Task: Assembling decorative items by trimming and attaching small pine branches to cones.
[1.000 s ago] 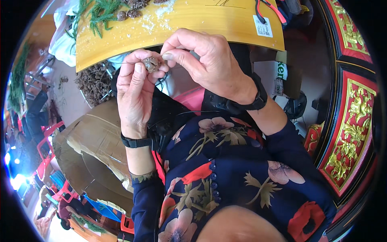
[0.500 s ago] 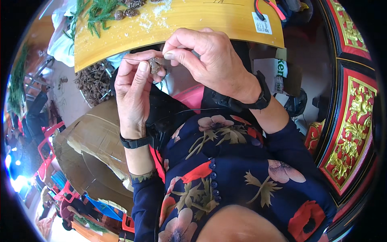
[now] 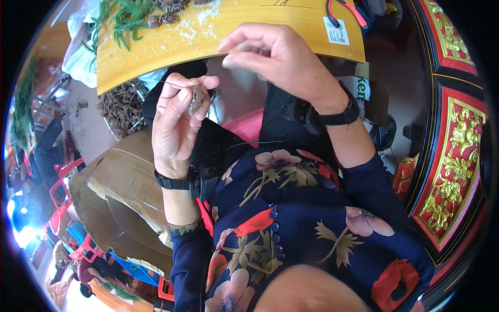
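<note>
My left hand (image 3: 175, 117) pinches a small brown pine cone (image 3: 196, 101) between thumb and fingers, above my lap and just in front of the table edge. A thin dark wire (image 3: 170, 83) runs out from the cone past the fingertips to the left. Up and to the right, over the table's edge, hovers my right hand (image 3: 283, 62), apart from the cone. Its thumb and index fingertips are separated, with the other fingers curled and slightly blurred. I see nothing held in it.
On the yellow table (image 3: 249, 31) lie green artificial sprigs (image 3: 127, 21), small pine cones (image 3: 169, 18), white flakes and red-handled pliers (image 3: 358, 16). A heap of brown cones (image 3: 120, 106) sits below at left, near torn cardboard (image 3: 117, 179). Red and gold carved panels (image 3: 455, 166) stand at right.
My right hand has let go at the cone and moved up and right, its fingertips parting. My left hand keeps the cone, now tilted more upright.
</note>
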`<control>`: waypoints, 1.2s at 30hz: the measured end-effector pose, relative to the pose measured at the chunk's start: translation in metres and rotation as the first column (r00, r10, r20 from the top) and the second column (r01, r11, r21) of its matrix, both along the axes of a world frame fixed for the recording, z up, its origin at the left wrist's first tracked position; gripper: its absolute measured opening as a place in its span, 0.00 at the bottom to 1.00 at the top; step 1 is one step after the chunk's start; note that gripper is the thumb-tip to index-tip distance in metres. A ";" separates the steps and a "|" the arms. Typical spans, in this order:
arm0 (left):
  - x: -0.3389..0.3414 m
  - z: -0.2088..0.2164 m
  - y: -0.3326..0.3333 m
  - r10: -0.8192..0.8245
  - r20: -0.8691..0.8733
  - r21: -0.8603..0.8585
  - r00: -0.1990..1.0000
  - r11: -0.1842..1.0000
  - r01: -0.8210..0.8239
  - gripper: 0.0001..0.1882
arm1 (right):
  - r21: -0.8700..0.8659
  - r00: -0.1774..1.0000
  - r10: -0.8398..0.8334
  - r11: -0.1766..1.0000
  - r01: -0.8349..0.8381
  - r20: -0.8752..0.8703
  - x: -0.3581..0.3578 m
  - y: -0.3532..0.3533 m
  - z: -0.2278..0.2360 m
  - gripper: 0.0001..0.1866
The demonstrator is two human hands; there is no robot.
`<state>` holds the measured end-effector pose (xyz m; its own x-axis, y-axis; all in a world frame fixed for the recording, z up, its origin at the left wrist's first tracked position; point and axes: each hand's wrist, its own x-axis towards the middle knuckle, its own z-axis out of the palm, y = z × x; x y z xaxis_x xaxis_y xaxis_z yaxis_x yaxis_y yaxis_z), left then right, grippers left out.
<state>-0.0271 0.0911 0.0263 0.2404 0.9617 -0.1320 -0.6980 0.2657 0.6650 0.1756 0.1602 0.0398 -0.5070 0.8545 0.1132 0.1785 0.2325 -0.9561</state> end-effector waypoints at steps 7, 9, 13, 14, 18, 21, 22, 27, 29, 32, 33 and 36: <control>0.000 0.001 0.000 0.039 0.000 -0.028 0.999 0.999 -0.039 0.09 | -0.280 0.987 0.076 0.953 -0.115 -0.145 -0.003 -0.004 0.000 0.11; 0.003 0.000 0.000 0.072 -0.037 -0.053 0.997 0.996 -0.074 0.11 | -0.295 0.977 0.121 0.940 -0.169 -0.174 -0.012 -0.008 -0.004 0.11; 0.002 0.001 0.001 0.096 -0.083 -0.048 0.992 0.994 -0.100 0.14 | -0.230 0.938 0.055 0.963 -0.141 -0.343 -0.027 -0.012 -0.013 0.12; 0.004 0.002 0.001 0.102 -0.084 -0.042 0.991 0.993 -0.106 0.14 | -0.243 0.934 0.051 0.959 -0.144 -0.353 -0.029 -0.013 -0.010 0.11; 0.009 0.010 0.003 0.171 -0.125 -0.079 0.977 0.980 -0.181 0.14 | -0.275 0.935 0.070 0.946 -0.173 -0.348 -0.032 -0.008 0.001 0.10; 0.002 0.008 0.002 0.081 -0.230 -0.034 0.970 0.995 -0.091 0.15 | -0.288 0.941 0.136 0.930 -0.229 -0.308 -0.034 -0.003 0.008 0.09; 0.001 0.009 0.003 0.107 -0.235 -0.018 0.966 0.993 -0.114 0.15 | -0.290 0.966 0.112 0.940 -0.179 -0.234 -0.032 -0.004 0.011 0.08; 0.003 0.015 -0.007 0.009 -0.192 -0.109 0.981 0.994 -0.031 0.11 | -0.164 0.993 0.045 0.984 -0.062 -0.106 -0.042 -0.015 0.017 0.04; 0.009 0.009 -0.007 -0.069 -0.153 -0.126 0.986 0.991 0.050 0.08 | -0.049 0.998 -0.012 0.999 0.014 0.054 -0.034 -0.018 0.026 0.03; 0.017 0.008 -0.006 -0.083 -0.072 -0.077 0.994 0.994 0.078 0.08 | -0.104 0.998 -0.064 0.993 0.061 -0.028 -0.032 -0.023 0.032 0.02; 0.020 0.007 -0.006 -0.051 -0.064 -0.074 0.997 0.996 0.046 0.07 | -0.099 0.996 -0.060 0.994 0.053 -0.060 -0.033 -0.025 0.029 0.03; 0.022 0.008 -0.008 0.011 -0.065 -0.072 0.998 0.997 -0.015 0.06 | -0.089 0.991 -0.061 0.995 0.051 -0.115 -0.039 -0.030 0.024 0.04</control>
